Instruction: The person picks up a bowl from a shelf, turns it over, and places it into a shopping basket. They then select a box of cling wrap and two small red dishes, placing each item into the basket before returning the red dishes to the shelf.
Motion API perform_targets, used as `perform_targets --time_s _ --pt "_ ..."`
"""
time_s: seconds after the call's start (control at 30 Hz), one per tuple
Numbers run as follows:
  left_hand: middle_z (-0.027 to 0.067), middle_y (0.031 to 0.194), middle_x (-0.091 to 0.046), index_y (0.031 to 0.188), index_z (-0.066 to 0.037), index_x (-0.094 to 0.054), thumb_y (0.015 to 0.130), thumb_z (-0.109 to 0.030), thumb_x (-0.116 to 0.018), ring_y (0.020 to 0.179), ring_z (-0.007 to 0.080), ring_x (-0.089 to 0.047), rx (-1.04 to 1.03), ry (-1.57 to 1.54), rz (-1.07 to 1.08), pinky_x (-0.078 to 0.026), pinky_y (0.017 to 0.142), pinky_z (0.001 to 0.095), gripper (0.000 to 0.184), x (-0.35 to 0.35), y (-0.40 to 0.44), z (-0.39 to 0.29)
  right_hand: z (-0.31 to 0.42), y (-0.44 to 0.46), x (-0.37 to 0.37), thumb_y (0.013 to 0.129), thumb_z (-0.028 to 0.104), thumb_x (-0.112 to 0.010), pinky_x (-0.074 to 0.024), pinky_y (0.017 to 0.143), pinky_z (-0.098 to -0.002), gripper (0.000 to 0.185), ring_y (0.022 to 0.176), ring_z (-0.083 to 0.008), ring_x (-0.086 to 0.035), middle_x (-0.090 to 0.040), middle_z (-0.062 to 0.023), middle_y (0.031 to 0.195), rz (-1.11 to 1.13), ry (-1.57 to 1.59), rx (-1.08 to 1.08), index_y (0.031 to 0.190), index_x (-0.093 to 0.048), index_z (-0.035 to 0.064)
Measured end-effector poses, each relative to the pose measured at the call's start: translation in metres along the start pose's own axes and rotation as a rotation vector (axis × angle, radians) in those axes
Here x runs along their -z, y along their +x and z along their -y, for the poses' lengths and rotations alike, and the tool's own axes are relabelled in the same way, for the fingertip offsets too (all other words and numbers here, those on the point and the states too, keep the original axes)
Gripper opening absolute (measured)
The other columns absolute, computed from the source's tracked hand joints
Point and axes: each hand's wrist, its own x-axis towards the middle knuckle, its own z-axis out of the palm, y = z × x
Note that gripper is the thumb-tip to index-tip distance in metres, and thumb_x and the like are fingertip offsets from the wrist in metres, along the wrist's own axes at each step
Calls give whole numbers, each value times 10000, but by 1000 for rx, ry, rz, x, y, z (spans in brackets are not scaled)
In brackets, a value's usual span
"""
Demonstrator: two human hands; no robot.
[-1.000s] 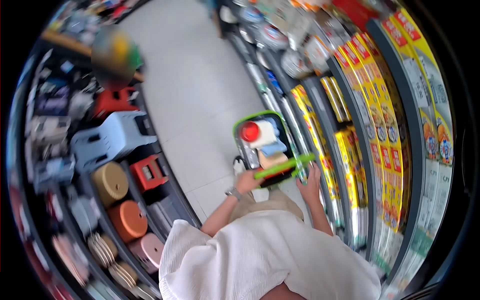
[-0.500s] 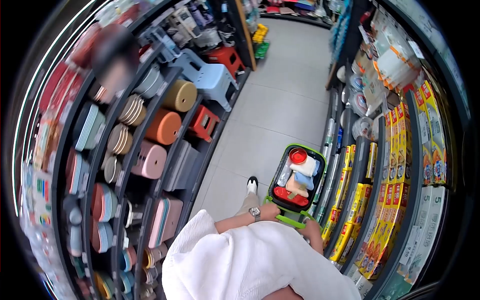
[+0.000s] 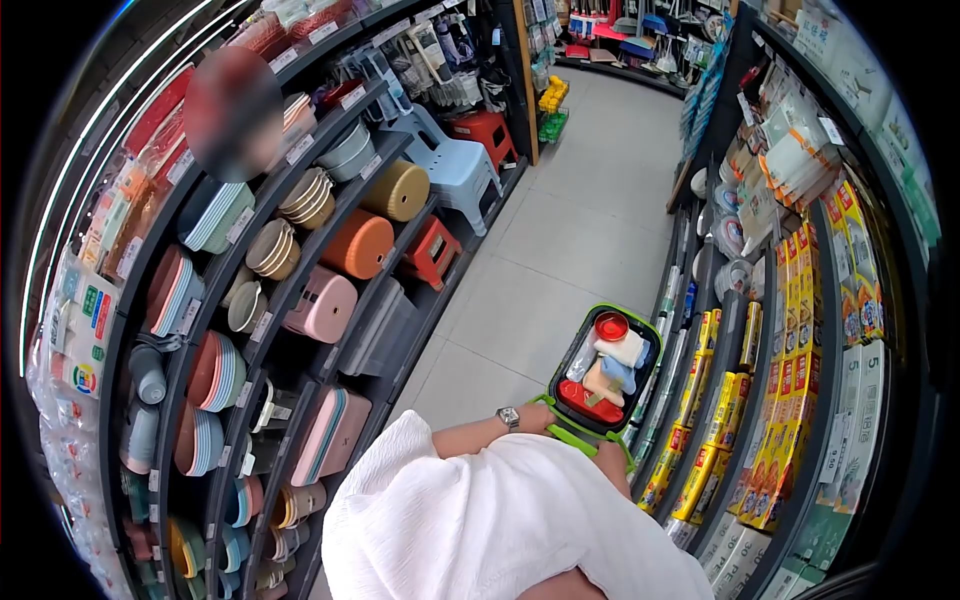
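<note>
A black shopping basket with a green rim [image 3: 655,345] hangs in front of me. My left hand [image 3: 537,418], below a wristwatch [image 3: 509,417], is closed around one side of the green handle. My right hand [image 3: 611,460] grips the other side, partly covered by my white sleeve. Inside the basket lie a round red container [image 3: 611,326], a white folded cloth [image 3: 626,348], a light blue cloth [image 3: 617,373], a beige item [image 3: 601,386] and a flat red item [image 3: 590,402]. A clear plastic-wrapped item [image 3: 582,356] rests along the left wall.
Left shelves hold bowls, an orange round stool [image 3: 358,244], a pink stool [image 3: 322,304] and a light blue plastic chair [image 3: 445,165]. Yellow boxes [image 3: 790,360] fill the right shelves, close beside the basket. A grey tiled aisle [image 3: 560,220] runs ahead between them.
My view has shifted, so the shelves and basket sit a little lower and further right. My shoe has gone out of sight. Both hands keep their hold on the handle.
</note>
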Motion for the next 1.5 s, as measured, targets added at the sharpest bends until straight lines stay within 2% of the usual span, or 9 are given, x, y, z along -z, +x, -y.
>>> perform_targets --time_s 0.13,0.27,0.53,0.83,0.97,1.07,1.17,1.4,1.5 --pt "153 718 -678 818 -93 -720 799 -318 -666 699 357 -677 -5 105 23 -550 670 470 232 3 -5 46 68 -3 19 754 344 -679 -544 756 -492 361 830 -430 -688 -703 -249 871 -29 120 28 893 -756 20" --pt "169 714 -685 754 -73 -717 785 -304 -659 688 374 -683 -14 179 41 -560 659 475 240 20 -28 88 90 28 -29 769 318 -668 -542 779 -495 355 852 -446 -679 -693 -268 895 47 28 64 904 -744 -1" --pt "173 717 -687 729 -65 -714 771 -287 -677 689 380 -681 20 301 31 -558 658 477 228 38 -94 185 188 58 -117 807 325 -674 -530 834 -518 391 905 -465 -665 -670 -314 902 134 249 71 934 -724 -42" --pt "186 759 -683 771 -49 -707 787 -256 -673 760 386 -682 140 169 -10 -562 708 476 210 -17 -218 187 246 9 -137 830 337 -686 -543 810 -511 345 874 -431 -685 -688 -272 887 259 77 152 968 -737 24" --pt "191 749 -677 778 -49 -701 804 -223 -657 769 389 -680 174 80 -126 -563 707 491 181 -46 -254 170 226 4 -163 836 324 -685 -549 802 -506 327 860 -418 -693 -695 -259 877 332 10 267 965 -733 27" --pt "192 774 -680 795 -32 -702 808 -229 -657 790 391 -678 225 38 -114 -553 736 491 202 -59 -274 136 201 2 -174 846 257 -645 -560 761 -487 255 809 -415 -695 -693 -247 826 446 -45 557 917 -726 27" --pt "173 801 -684 796 -39 -707 816 -248 -659 790 374 -682 272 21 -183 -546 740 479 216 -89 -288 106 179 -13 -168 828 264 -640 -561 728 -489 254 790 -411 -694 -690 -237 805 510 -49 680 872 -711 24" --pt "148 822 -687 812 -70 -700 821 -302 -673 796 341 -696 278 118 -143 -550 690 482 234 -178 -280 54 118 -49 -155 823 288 -616 -560 700 -495 261 785 -400 -700 -698 -204 795 479 -220 798 869 -699 45" --pt "160 803 -688 799 -84 -710 826 -302 -659 802 348 -700 290 -115 -101 -548 683 494 226 -207 -261 30 67 -62 -153 825 279 -608 -559 701 -501 249 794 -393 -702 -696 -198 781 537 -316 810 880 -699 54"
